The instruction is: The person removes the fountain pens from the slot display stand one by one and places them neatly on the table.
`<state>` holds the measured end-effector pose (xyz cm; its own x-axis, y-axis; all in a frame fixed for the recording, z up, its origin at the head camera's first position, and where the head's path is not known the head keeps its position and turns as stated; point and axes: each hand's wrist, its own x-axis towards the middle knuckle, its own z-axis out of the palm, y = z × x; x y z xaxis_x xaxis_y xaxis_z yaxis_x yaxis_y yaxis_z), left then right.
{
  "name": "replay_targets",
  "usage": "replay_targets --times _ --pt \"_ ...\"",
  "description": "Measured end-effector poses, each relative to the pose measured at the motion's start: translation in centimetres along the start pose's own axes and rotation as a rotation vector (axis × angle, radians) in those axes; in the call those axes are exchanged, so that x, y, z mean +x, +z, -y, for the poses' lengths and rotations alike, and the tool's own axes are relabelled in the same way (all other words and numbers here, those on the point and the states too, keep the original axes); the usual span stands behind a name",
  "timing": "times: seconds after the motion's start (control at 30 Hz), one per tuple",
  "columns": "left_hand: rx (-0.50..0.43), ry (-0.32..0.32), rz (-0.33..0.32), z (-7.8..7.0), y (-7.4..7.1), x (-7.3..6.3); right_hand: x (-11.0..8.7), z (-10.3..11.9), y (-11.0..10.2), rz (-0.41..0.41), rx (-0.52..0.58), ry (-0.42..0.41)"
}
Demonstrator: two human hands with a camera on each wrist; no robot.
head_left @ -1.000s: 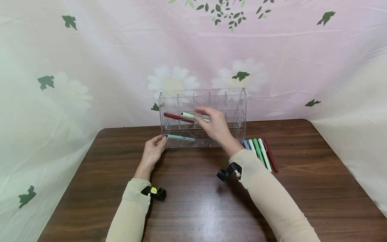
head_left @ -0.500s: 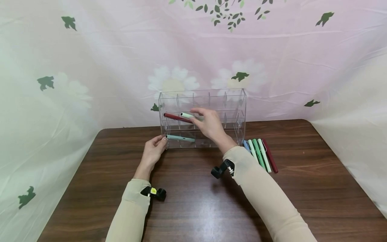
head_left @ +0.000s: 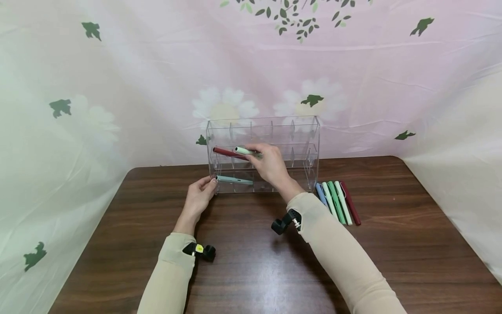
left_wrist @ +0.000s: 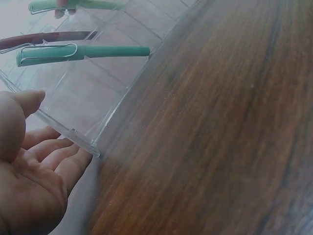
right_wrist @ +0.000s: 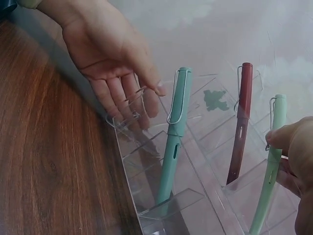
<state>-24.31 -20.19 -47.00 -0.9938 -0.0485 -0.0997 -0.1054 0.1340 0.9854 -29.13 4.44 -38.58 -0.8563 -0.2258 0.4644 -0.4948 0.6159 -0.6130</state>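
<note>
A clear plastic pen rack [head_left: 282,175] with tiered compartments stands at the back of the table. My left hand [head_left: 200,195] holds its left side edge, thumb at the front and fingers along the side panel, as the left wrist view shows. With thumb and fingertips, my right hand [head_left: 269,165] pinches a light green pen [right_wrist: 273,169] near its cap clip. That pen leans in a compartment of the rack, its lower end inside the clear walls. Beside it, a dark red pen [right_wrist: 240,122] leans in the same tier. A teal pen [right_wrist: 175,137] rests in the front tier.
Right of the rack, several capped pens lie side by side on the table: a blue one [head_left: 321,194], light green ones, a green one [head_left: 336,201] and a dark red one [head_left: 351,204]. A patterned cloth [head_left: 157,78] hangs right behind the wooden table [head_left: 243,261].
My right hand has shifted left along the light green pen, closer to its cap, and now covers more of it. My left hand has stayed at the rack's side.
</note>
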Motion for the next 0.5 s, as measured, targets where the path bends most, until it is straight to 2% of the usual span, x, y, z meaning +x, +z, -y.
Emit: replay_targets --times 0.5 --pt "-0.008 0.000 0.003 -0.14 0.17 -0.07 -0.25 -0.36 -0.38 -0.064 0.066 -0.094"
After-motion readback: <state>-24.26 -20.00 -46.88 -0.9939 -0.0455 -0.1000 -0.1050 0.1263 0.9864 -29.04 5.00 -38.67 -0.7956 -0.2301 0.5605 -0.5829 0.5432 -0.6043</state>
